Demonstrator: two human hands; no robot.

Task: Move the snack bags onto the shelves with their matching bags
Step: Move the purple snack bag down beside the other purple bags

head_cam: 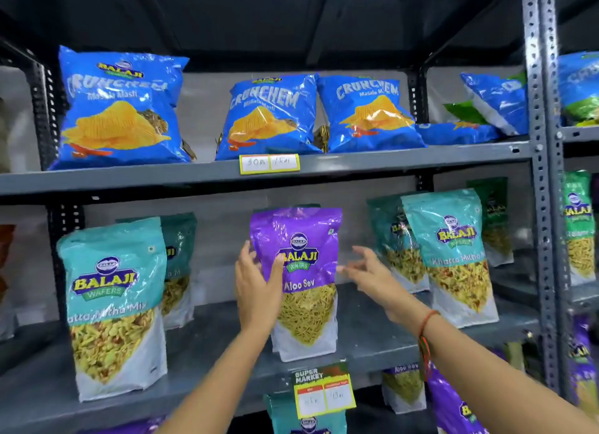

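Observation:
A purple Aloo Sev bag (301, 271) stands upright on the middle shelf (372, 336) among teal Khatta Mitha Mix bags (111, 304), others (453, 255). My left hand (256, 284) grips the purple bag's left edge, thumb across its front. My right hand (366, 271) hovers just right of the bag with fingers spread, not touching it. More purple bags (450, 401) and a teal bag (304, 414) sit on the shelf below. Blue Crunchem bags (120, 109) line the top shelf (194, 176).
A grey slotted metal upright (544, 206) divides this rack from a neighbouring one at right holding more bags. A price tag (269, 164) hangs on the top shelf edge; a supermarket label (324, 390) hangs on the middle shelf edge.

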